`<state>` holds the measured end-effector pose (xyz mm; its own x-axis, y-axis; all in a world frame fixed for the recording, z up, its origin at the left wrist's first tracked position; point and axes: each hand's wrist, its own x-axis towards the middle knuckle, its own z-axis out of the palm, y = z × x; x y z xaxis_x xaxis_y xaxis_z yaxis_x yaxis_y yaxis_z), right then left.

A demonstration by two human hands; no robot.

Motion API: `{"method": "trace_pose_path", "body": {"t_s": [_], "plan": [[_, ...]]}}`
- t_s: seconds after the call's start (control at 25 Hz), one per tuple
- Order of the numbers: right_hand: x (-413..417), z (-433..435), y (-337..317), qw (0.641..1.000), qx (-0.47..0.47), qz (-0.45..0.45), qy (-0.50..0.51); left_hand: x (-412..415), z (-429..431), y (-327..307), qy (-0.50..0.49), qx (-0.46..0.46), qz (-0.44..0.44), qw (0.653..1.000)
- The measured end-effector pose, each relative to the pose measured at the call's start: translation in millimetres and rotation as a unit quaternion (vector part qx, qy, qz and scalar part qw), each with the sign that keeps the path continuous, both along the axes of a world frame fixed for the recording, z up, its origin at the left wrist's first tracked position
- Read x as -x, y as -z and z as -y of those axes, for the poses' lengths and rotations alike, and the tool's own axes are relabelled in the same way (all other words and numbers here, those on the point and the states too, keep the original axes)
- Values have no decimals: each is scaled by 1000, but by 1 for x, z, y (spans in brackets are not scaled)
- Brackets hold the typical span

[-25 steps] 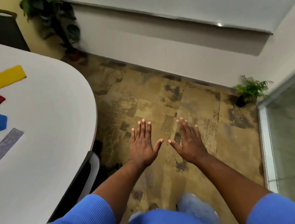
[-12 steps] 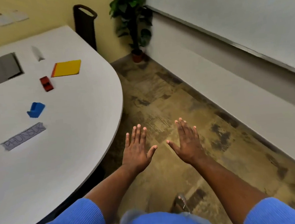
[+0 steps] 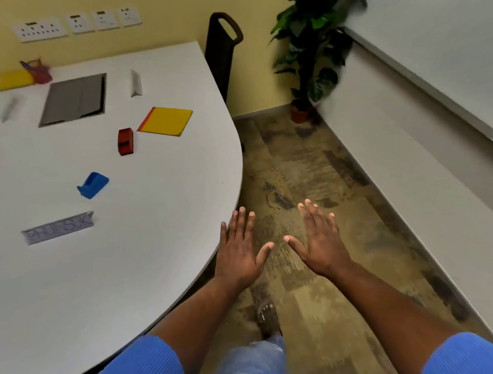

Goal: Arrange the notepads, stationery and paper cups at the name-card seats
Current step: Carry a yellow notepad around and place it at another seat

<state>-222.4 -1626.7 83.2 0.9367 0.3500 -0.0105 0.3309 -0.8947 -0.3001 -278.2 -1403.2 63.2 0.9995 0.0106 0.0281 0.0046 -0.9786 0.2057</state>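
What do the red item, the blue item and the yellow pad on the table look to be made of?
Red item: probably moulded plastic, slightly glossy, blocky with hard edges. Blue item: likely plastic too, uniform matte colour and a moulded wedge shape. Yellow pad: looks like paper or card, flat, thin and matte, with an orange strip along one edge. Motion blur leaves finer texture unclear.
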Motion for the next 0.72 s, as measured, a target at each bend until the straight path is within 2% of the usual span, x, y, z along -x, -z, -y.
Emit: {"method": "trace_pose_path", "body": {"t_s": [0.12, 0.32, 0.6, 0.72], "plan": [[-79, -14, 3, 999, 11, -14, -40, -67, -13, 12, -33, 26, -18, 999], [-207, -42, -15, 996, 10, 10, -86, -168, -40, -3, -59, 9, -32, 998], [-374, -94, -11, 984, 24, 9, -177, -289, -72, -8, -161, -4, -18, 987], [-459, -134, 1, 966, 29, -1, -256, -342, -86, 3, -239, -5, -39, 970]]}}
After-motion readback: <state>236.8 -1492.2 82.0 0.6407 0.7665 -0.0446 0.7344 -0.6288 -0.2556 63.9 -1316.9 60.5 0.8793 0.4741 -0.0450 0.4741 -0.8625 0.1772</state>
